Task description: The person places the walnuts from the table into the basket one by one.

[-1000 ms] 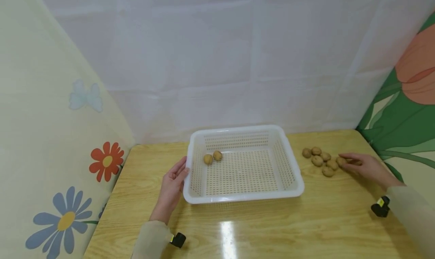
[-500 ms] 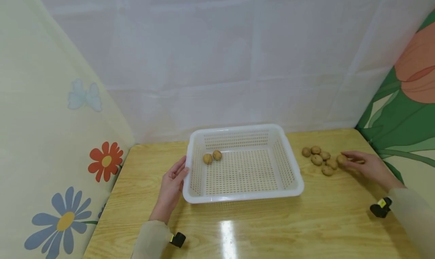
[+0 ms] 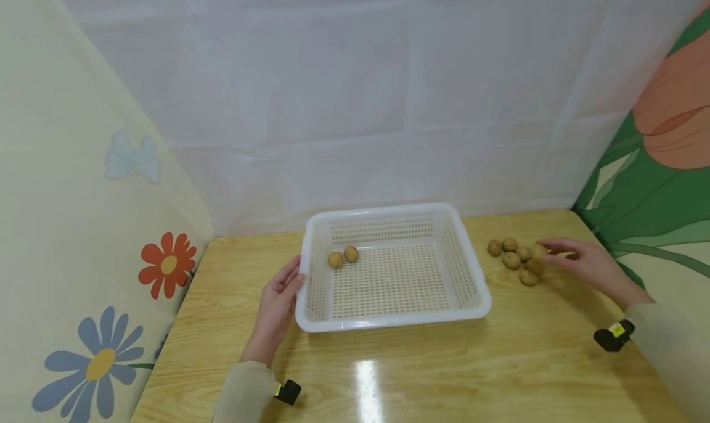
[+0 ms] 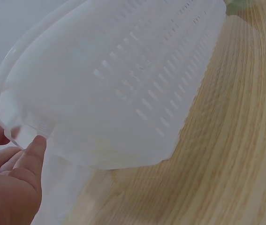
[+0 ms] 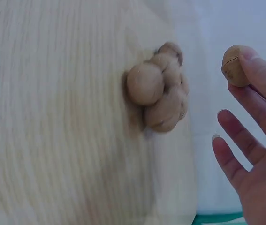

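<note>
A white perforated basket [image 3: 388,323] stands mid-table with two walnuts [image 3: 342,257] inside near its left wall. My left hand [image 3: 275,306] lies with straight fingers against the basket's left side; the left wrist view shows its fingertips [image 4: 32,152] touching the basket wall [image 4: 123,84]. Several walnuts [image 3: 513,259] lie in a small pile right of the basket. My right hand [image 3: 582,264] hovers just right of that pile and pinches one walnut [image 3: 540,250] at its fingertips. In the right wrist view this walnut [image 5: 235,65] is lifted off the table, beside the pile [image 5: 158,96].
The wooden table [image 3: 499,361] is boxed in by a white back wall, a flower-printed panel [image 3: 83,225] on the left and a green-and-orange panel [image 3: 665,164] on the right. Black wrist cameras [image 3: 612,336] sit on both sleeves.
My right hand has taken one walnut from the right end of the pile and raised it off the table. The left hand stays on the basket.
</note>
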The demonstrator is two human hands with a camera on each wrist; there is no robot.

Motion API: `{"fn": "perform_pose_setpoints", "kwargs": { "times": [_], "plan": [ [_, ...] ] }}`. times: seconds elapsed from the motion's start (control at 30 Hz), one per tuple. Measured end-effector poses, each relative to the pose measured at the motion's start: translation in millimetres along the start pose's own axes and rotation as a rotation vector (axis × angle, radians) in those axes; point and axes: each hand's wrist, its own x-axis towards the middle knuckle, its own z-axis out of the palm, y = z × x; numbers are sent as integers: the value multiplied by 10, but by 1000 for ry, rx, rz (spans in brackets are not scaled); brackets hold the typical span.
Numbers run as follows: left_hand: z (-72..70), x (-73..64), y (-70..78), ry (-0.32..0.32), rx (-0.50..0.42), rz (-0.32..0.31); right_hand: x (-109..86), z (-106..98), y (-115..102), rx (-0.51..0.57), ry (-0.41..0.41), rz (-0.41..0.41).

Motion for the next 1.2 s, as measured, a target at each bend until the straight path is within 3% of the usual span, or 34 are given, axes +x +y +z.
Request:
{"fn": "perform_pose_setpoints", "kwargs": {
  "times": [0.5,0.87,1.2],
  "plan": [
    [-20,-3,4,4,-18,9,275,8,-734,88,-105,1],
    [-34,-19,-3,-9,26,34,617,164,-1284,95,-150,-116],
    [-14,-11,-13,-8,19,6,911,402,-1629,146,-186,-268]
  ]
}}
